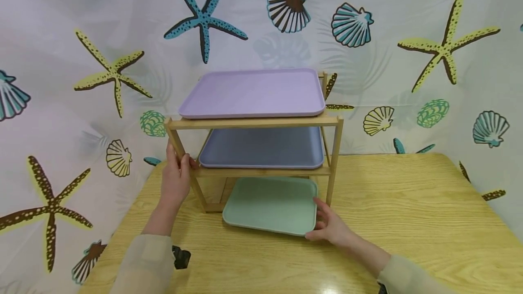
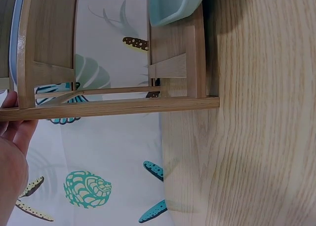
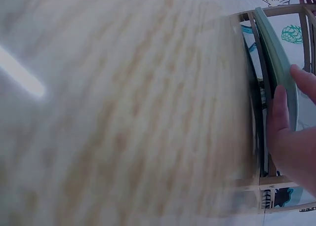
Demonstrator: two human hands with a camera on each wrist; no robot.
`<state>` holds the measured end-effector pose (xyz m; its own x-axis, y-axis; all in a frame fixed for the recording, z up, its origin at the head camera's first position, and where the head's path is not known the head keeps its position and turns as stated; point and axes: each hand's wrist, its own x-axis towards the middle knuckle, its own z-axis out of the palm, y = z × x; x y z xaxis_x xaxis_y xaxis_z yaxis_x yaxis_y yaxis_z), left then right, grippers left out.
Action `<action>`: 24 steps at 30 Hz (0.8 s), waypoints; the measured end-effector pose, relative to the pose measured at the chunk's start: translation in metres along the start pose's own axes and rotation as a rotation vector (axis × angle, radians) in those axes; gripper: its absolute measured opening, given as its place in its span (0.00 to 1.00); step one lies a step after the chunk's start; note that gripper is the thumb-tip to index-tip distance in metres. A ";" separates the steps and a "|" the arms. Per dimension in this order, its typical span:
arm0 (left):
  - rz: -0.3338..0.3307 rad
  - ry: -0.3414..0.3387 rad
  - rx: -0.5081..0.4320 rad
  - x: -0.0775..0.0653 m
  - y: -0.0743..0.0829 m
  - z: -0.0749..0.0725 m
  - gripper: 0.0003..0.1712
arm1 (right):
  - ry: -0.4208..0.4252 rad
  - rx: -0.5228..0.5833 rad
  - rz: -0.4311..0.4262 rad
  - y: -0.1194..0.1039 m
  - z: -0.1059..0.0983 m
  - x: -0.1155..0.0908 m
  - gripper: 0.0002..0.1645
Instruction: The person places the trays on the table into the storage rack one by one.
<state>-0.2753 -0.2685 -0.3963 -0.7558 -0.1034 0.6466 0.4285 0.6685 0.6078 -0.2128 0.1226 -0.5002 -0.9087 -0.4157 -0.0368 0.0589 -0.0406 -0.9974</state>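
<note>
A three-tier wooden rack point(image 1: 253, 124) stands on the table, with a lilac tray point(image 1: 253, 94) on top and a blue-grey tray point(image 1: 261, 147) on the middle tier. My left hand point(image 1: 175, 178) grips its left front post, thumb in front; the left wrist view shows the fingers point(image 2: 22, 134) around the wood. At the bottom level, a mint green tray point(image 1: 271, 205) sits slightly askew, its front edge sticking out past the rack. My right hand point(image 1: 328, 226) holds this tray by its right front corner, thumb at the front and fingers along the right rim.
The wooden table point(image 1: 408, 212) extends to both sides and in front of the rack. Behind it hangs a white cloth point(image 1: 253, 49) printed with starfish and shells. A dark wrist device point(image 1: 181, 257) shows by the left sleeve.
</note>
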 end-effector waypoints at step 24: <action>0.028 -0.002 0.001 0.000 -0.003 -0.001 0.16 | 0.215 -0.224 -0.033 0.003 0.008 0.018 0.10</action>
<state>-0.2758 -0.2707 -0.3978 -0.7448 -0.0829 0.6621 0.4489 0.6719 0.5891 -0.2252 0.1078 -0.5037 -0.9766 -0.2150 0.0077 -0.0431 0.1607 -0.9861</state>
